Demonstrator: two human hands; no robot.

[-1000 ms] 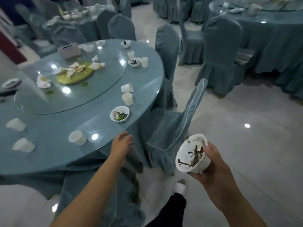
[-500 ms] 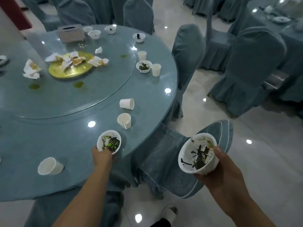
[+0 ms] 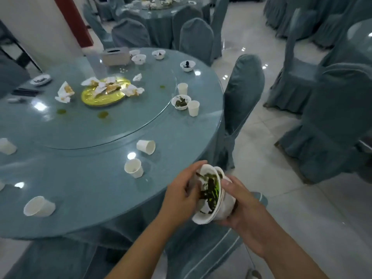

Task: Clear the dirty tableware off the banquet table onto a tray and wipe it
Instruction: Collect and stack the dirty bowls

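Since half a second ago, the left hand (image 3: 181, 190) has lifted the white plastic bowl smeared with green scraps (image 3: 209, 190) off the round blue-grey glass-topped bench (image 3: 90, 188). It has carried the bowl right, to the second white bowl (image 3: 228, 207) held in the right hand (image 3: 243, 210).

Both bowls now sit clear of the bench edge, above a blue-covered chair (image 3: 201, 250). The scrap bowl is nested inside the second one, with the rims not yet flush. The stack is tilted, mouths facing left toward the left hand.

- Left hand: thumb and fingers curled over the near rim of the inner bowl.
- Right hand: cupped round the outer bowl's wall and base, thumb at the rim.

Judgement: nesting is nearly complete, and the inner bowl needs a push rightward along the stack axis. Remaining tableware lies forward and left of the hands. The upright white paper cup (image 3: 133, 168) is closest, and the left hand is nearer to it.
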